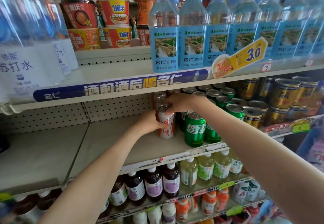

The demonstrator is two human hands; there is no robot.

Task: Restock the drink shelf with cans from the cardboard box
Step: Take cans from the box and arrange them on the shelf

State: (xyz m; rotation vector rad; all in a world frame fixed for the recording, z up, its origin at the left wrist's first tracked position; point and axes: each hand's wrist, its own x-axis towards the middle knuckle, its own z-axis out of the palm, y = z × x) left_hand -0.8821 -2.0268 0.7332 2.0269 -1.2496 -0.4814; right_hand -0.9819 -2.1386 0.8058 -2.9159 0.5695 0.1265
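Forearms: two bare arms reach from the near edge up to the middle shelf.
Left hand [149, 122]: fingers wrapped round the side of a white-and-orange can [166, 127].
Right hand [182, 102]: fingers curled over that can's silver top, thumb on its shoulder.
Can: upright on the drink shelf [122, 145], at the front of a row of like cans, red characters on its smooth metal side.
Shelf: pale flat metal with a pegboard back, bare to the left.
Green cans [194, 129]: just right of the held can, glossy, white "雪碧".
Gold cans [284, 92]: far right, stacked two high.
Blue-label bottles [165, 48]: on the shelf above, clear plastic, "名仁 苏打水", waterfall picture.
Price tag [245, 55]: yellow, "3.0".
Shelf strip [131, 87]: blue and white, "酒前酒后喝名仁".
Clear bottles [21, 48]: near left, white labels, "依能 苏打水".
Noodle tubs [114, 11]: far, red.
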